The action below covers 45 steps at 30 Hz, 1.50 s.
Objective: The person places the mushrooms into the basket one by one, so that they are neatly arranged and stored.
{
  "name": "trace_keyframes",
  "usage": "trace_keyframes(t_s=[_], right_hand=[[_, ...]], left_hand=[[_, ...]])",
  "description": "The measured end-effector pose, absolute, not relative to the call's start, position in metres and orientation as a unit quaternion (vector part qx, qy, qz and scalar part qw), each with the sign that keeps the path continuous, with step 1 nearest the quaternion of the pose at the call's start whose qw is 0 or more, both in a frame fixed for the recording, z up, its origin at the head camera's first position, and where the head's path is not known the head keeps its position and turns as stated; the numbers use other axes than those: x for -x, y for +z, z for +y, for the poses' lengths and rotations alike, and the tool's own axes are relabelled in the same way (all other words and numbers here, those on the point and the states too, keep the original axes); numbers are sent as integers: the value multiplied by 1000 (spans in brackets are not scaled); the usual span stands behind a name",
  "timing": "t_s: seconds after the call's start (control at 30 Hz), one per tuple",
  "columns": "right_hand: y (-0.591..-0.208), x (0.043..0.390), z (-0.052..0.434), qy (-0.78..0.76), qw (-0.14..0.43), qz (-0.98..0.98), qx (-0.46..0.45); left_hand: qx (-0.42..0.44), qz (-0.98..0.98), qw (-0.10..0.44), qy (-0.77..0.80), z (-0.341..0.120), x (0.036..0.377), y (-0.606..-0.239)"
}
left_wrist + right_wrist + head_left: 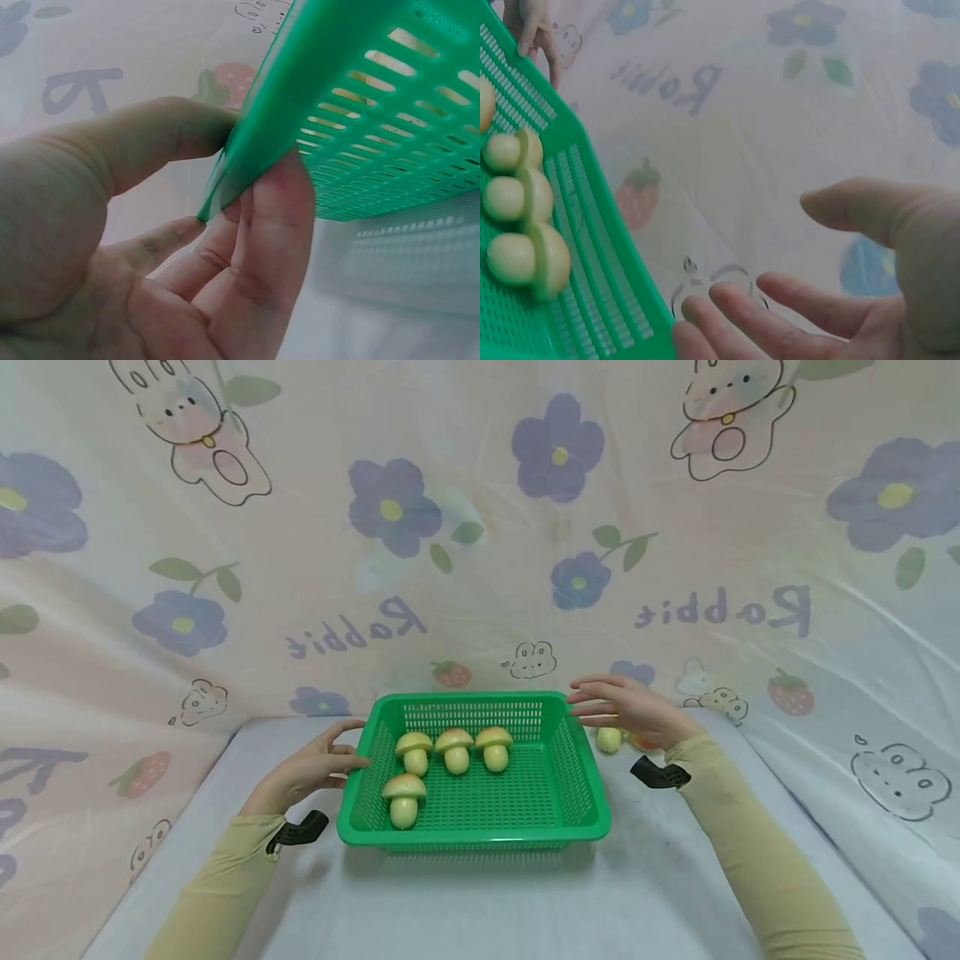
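A green plastic basket [480, 837] with slotted walls sits in the middle of the head view. Inside are several toy mushrooms [403, 802] with tan caps and pale stems: three in a row toward the back, one nearer the front left. My left hand [318, 764] pinches the basket's left rim, thumb on the outer side and fingers curled beneath, as the left wrist view shows. By the far right corner is my right hand [630, 703], fingers loosely extended and thumb apart. Its fingertips come right up to the rim in the right wrist view, and nothing lies in its palm.
Behind the right hand, a pale yellow-green round piece [609, 740] and a reddish-yellow thing [645, 741] lie on the white table [480, 910], both partly hidden. A curtain [480, 568] with flowers and rabbits hangs close along the back and sides.
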State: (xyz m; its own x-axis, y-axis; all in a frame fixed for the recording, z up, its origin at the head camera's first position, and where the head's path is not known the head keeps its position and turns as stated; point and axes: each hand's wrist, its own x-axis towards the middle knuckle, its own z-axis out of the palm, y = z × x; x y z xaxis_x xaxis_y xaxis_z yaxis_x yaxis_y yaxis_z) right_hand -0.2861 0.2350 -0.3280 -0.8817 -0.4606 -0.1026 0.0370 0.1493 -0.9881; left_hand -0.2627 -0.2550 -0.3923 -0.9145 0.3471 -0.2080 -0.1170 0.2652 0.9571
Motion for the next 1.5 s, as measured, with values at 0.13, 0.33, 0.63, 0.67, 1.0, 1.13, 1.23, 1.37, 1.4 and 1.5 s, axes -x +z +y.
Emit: trace_keyframes(t_s=[0.13,0.33,0.63,0.67,1.0,1.13,1.23,1.37,1.4,1.5], right_hand=[[-332,285,252,-637,187,737,129],[-344,283,280,-641,184,739,96],[-360,280,323,-630,135,762,65],[-362,280,327,-628,129,765,59],[-382,288,357,-595,105,796,30],[-390,294,362,-598,87,797,17],[-396,298,365,-582,74,810,19],[-404,303,372,-558,68,827,22],[-406,304,373,-557,68,827,23],[-410,310,376,-568,70,820,22]], left_hand=[[-75,771,193,602,-255,262,-391],[-73,771,196,602,-255,261,-391],[-70,771,194,602,-255,262,-390],[-68,771,194,602,-255,262,-390],[-63,773,193,601,-254,261,-390],[-63,772,195,602,-255,262,-391],[-67,770,197,603,-255,263,-392],[-71,768,197,605,-255,263,-392],[-71,768,197,605,-254,263,-392],[-68,769,195,606,-254,263,-393]])
